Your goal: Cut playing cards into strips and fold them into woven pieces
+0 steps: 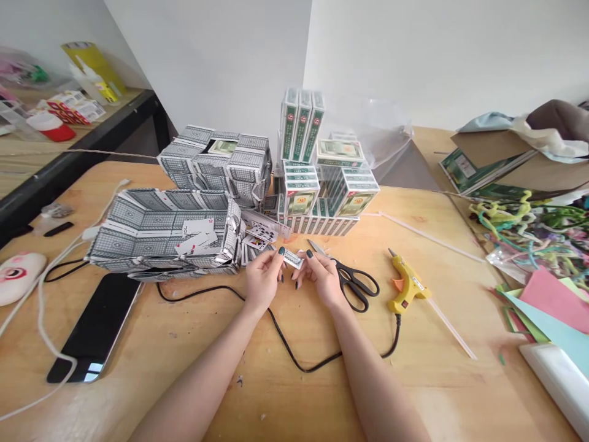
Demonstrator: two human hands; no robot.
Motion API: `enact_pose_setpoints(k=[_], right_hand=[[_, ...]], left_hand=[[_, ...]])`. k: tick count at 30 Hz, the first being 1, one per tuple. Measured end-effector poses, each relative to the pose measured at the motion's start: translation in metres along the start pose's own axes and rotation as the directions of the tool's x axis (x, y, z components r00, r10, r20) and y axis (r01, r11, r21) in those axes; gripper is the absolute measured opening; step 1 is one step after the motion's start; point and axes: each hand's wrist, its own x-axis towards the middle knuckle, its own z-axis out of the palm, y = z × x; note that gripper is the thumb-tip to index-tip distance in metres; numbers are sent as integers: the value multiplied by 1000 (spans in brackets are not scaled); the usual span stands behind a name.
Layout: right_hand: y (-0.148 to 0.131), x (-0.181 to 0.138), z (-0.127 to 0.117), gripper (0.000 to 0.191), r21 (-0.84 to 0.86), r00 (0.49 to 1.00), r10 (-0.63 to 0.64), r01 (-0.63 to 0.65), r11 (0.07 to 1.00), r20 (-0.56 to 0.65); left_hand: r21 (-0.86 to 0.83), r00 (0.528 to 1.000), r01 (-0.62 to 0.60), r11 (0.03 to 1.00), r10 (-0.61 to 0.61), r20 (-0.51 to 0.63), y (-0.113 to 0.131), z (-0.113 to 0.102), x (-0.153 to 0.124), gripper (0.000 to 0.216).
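Between my two hands is a small folded playing card (293, 258), its patterned back facing up. My left hand (265, 273) pinches the card's left end, and my right hand (321, 276) pinches around its right end. Just beyond my left hand lie loose playing cards (256, 238). To their left stands an open tray built of folded playing cards (133, 230), with several card pieces (197, 234) inside. Black-handled scissors (356, 282) rest close to my right hand, and a yellow glue gun (407, 283) lies farther right.
Stacked card boxes (301, 190) stand behind my hands, beside a second card-built box (216, 159). The glue gun's black cord (294, 362) runs beneath my forearms. A phone (94, 328) lies at left; coloured paper (554, 307) and pipe cleaners (501, 218) sit at right.
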Motion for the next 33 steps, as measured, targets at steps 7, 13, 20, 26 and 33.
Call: enact_pose_setpoints(k=[7,13,20,26,33], right_hand=[[5,-2,2,30,-391,976,-204,159,906,-77],[-1,-2,2,29,-126,999,-39,40,991,5],[-4,0,-1,32,44,998,47,-49,998,44],[-5,-1,-1,29,104,982,110,-126,986,153],[-4,-2,2,28,57,992,88,-93,994,95]], left_hand=[[-61,999,6,998,-8,-35,-3,-3,2,23],[-245,993,116,963,-104,60,-2,0,5,28],[-301,980,171,938,-132,146,-2,-1,5,32],[-211,981,155,965,-125,149,-7,-1,5,38],[79,993,-21,997,11,117,-1,-1,2,37]])
